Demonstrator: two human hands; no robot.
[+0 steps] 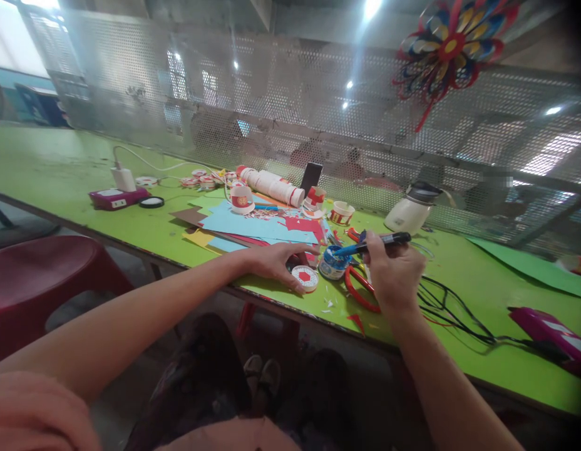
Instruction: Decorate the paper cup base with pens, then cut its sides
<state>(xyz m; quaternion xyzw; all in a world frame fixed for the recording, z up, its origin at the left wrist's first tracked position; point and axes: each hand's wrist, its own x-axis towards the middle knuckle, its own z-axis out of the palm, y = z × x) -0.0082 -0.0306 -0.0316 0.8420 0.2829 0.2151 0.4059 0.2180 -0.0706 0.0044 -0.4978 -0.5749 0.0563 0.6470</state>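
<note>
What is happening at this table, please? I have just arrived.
A person is working with both hands at a green table. The right hand holds a blue-and-black pen-shaped tool, its tip at the mouth of a small blue jar. The left hand is beside a white disc with a red centre, the thumb at its edge. Sheets of coloured paper lie just behind.

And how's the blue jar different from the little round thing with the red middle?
Color: the jar is mostly blue, while the round piece is white with a red patch in its middle.
Shape: the jar stands taller; the round piece is low, like a disc.
Hands: the left hand is at the round piece, while the right hand points a pen at the jar's top.
Both are round.
</note>
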